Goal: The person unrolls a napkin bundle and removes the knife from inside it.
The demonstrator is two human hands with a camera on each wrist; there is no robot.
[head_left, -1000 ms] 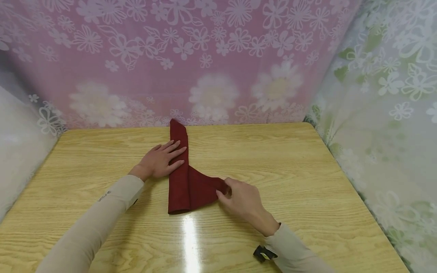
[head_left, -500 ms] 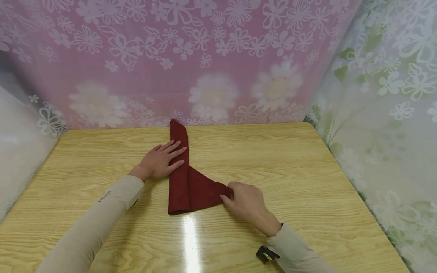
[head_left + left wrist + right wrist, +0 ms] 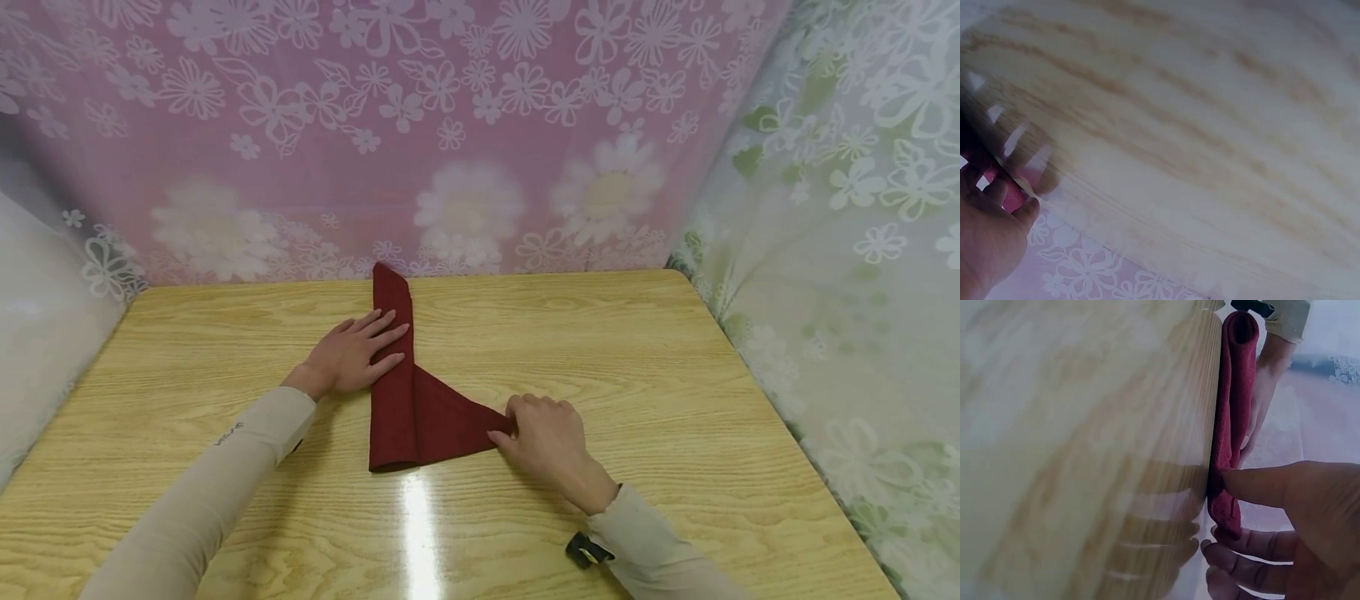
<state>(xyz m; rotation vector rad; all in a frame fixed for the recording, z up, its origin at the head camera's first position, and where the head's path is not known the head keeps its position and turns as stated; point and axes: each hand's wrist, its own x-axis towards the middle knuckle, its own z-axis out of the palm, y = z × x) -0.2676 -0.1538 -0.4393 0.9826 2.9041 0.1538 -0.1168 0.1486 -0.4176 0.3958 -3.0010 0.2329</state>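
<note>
A dark red cloth (image 3: 393, 417) lies on the wooden table, folded into a long upright strip with a triangular flap (image 3: 453, 421) spreading to the right. My left hand (image 3: 348, 354) rests flat on the strip, fingers spread across it. At the flap's tip my right hand (image 3: 551, 437) pinches the cloth between thumb and fingers. In the right wrist view the cloth (image 3: 1235, 412) shows a rolled, hollow end, and the thumb (image 3: 1266, 485) presses on its near corner. The left wrist view catches only part of the left hand (image 3: 994, 237) at its edge.
The light wooden table (image 3: 637, 358) has its far edge against a pink flowered curtain (image 3: 330, 167). A pale flowered curtain (image 3: 847, 292) borders the right side. The strip's far end reaches the table's back edge. A black strap (image 3: 587, 550) sits at the right wrist.
My right hand has moved slightly to the right, drawing the flap out into a flatter, sharper point. The left hand stays in place on the strip.
</note>
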